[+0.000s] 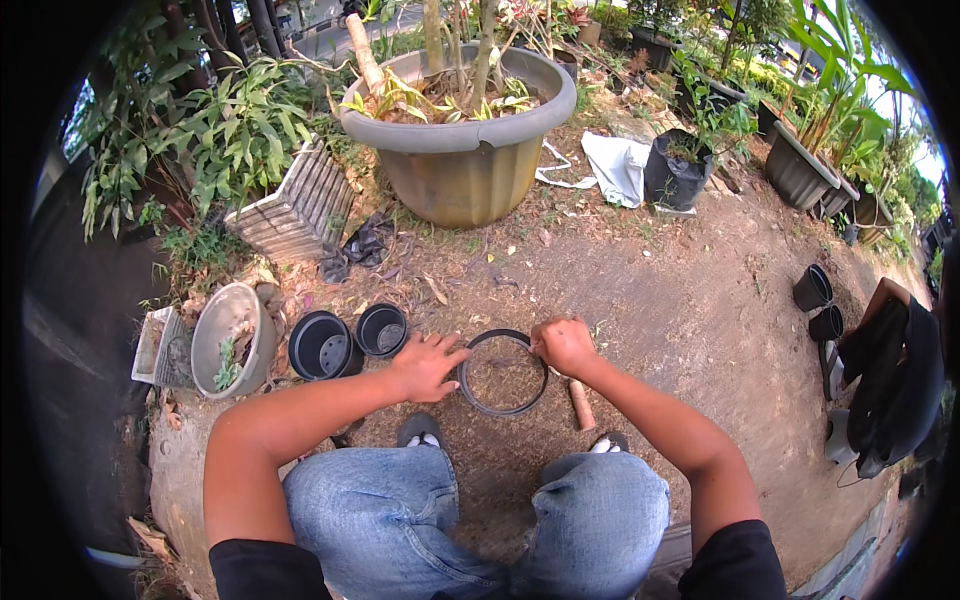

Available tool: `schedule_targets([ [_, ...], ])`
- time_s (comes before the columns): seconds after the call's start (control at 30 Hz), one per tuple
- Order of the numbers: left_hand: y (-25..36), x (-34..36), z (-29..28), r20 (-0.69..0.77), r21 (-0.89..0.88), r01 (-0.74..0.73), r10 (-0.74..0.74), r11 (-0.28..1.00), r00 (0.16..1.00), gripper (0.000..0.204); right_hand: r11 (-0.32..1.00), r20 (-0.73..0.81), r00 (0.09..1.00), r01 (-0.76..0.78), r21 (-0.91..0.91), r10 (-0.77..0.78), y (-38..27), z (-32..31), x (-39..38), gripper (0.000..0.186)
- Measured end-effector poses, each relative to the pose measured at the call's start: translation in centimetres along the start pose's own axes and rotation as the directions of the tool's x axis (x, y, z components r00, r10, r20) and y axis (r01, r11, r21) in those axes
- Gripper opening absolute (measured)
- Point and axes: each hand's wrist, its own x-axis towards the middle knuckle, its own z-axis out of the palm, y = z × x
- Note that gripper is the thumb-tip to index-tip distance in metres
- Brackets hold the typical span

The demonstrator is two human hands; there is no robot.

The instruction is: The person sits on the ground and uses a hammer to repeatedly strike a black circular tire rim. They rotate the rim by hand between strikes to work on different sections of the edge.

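Note:
A black ring (504, 410), like a round rim or hoop, is in front of me between my knees and the big pot. Brown ground colour shows inside it; whether a mesh spans it I cannot tell. My right hand (563, 347) is closed on the ring's upper right edge. Flat and with its fingers spread, my left hand (430, 366) reaches the ring's left edge with the fingertips. Just below my right hand lies a brown cylindrical piece (582, 406), perhaps a wooden handle, on the ground.
Two black plastic pots (325, 346) (381, 330) stand left of my left hand, beside a grey planter (236, 340). A large potted tree's pot (455, 180) stands ahead. A person in dark clothes (895, 380) is at the right, near more black pots (812, 288).

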Motion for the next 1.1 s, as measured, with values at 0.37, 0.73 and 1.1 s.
schedule_targets([
  [0.37,-0.1,2.4,-0.2,0.119,-0.045,-0.075,0.08,0.996,0.99,0.086,0.93,0.5,0.86,0.096,-0.355,0.102,3.0,-6.2,0.6,0.018],
  [0.73,-0.7,8.4,-2.0,0.063,0.183,-0.164,0.155,0.969,0.986,0.077,0.967,0.497,0.864,0.186,-0.175,-0.077,0.7,-2.2,0.1,0.067],
  [1.1,-1.0,12.3,-1.1,0.2,0.417,-0.293,0.227,0.861,0.953,0.066,0.935,0.524,0.827,0.324,-0.144,-0.206,2.1,-1.0,-0.4,0.066],
])
